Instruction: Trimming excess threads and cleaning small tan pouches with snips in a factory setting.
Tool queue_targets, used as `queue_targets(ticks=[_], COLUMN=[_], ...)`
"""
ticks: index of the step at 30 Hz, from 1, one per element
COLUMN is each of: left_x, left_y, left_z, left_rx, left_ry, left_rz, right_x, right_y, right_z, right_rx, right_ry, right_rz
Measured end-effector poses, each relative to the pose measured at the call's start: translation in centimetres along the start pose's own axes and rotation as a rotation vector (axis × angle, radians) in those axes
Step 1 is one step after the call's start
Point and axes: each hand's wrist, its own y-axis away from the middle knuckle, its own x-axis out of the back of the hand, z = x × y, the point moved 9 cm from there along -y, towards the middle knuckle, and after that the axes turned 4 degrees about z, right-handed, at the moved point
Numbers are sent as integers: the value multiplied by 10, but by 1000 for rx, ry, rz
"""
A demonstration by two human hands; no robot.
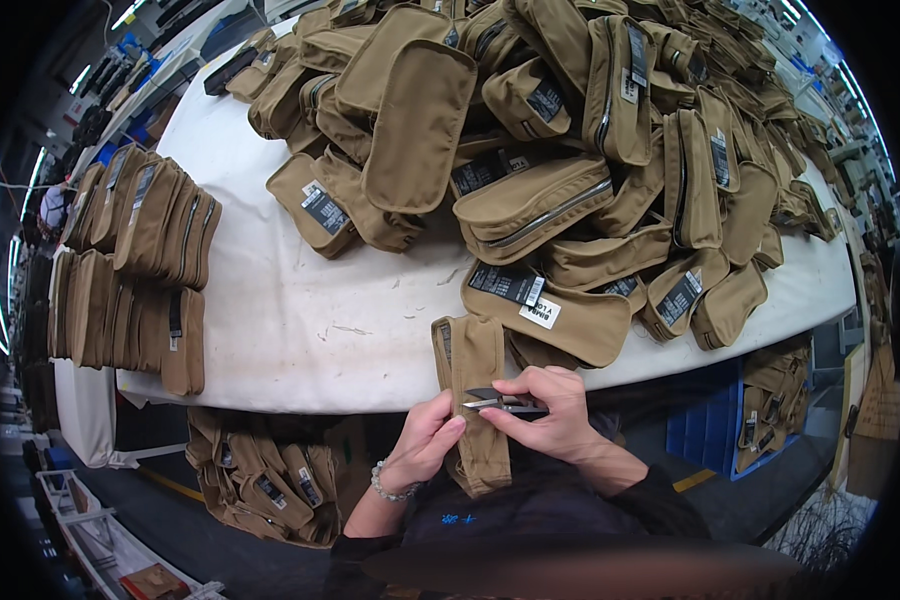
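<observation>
**Snips meet pouch at table's near edge**

Tan fabric zip pouch [473,400] hangs lengthwise over white table's [300,320] near edge. Left hand [425,440] pinches its left side; right hand [555,410], fingers closed on small metal thread snips [500,403], blades pointing left w/ tips on pouch.

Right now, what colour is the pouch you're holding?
Tan-brown, plain; the pouch shows best in the head view.

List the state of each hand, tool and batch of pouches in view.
Left hand: gripping the held pouch.
Right hand: holding snips.
Snips: blades at the held pouch.
Held pouch: upright, hanging off the table edge.
Pile of pouches: loose heap on the table.
Stacked pouches: neat rows, on edge.
Pouches under the table: heaped.
</observation>
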Motion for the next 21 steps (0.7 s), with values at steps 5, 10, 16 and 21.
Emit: queue_targets(ticks=[5, 10, 16, 21], left_x=[1, -4, -2, 1], left_y=[2, 1, 3, 3], left_z=[-2, 2, -5, -3], left_rx=[10, 38, 33, 12], left_ry=[-1, 25, 6, -25], left_rz=[-5, -28, -37, -12], right_x=[2, 0, 3, 5], right_y=[1, -1, 1, 1], right_z=[-3, -7, -7, -8], right_rx=[20, 76, 62, 62], right_ry=[30, 33, 35, 60], right_rz=[10, 12, 17, 0])
